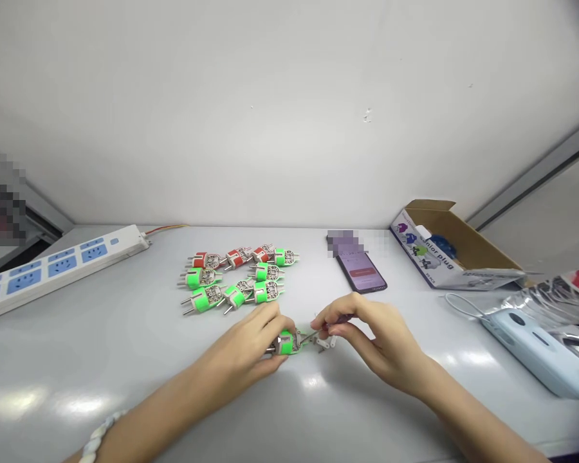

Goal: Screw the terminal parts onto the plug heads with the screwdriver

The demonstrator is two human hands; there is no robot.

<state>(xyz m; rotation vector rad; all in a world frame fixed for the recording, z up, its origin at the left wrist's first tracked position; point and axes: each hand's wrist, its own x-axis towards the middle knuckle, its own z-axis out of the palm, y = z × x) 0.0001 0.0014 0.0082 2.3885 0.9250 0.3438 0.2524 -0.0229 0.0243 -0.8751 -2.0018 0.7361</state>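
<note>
My left hand [248, 341] grips a green-banded two-pin plug [286, 342] with its pins pointing left. My right hand [371, 334] pinches a thin dark screwdriver [340, 319] whose metal shaft reaches the open end of that plug. Small white plug parts [325, 343] lie on the table just below the shaft. Farther forward, several open plugs [236, 276] with green or red bands lie in a loose group. Neither hand touches this group.
A white and blue power strip [53, 270] lies at the left. A smartphone [361, 273] and an open cardboard box [448, 247] stand at the back right. A pale blue device [535, 344] and a foil bag [550, 299] lie at the right. A white wall rises behind the table.
</note>
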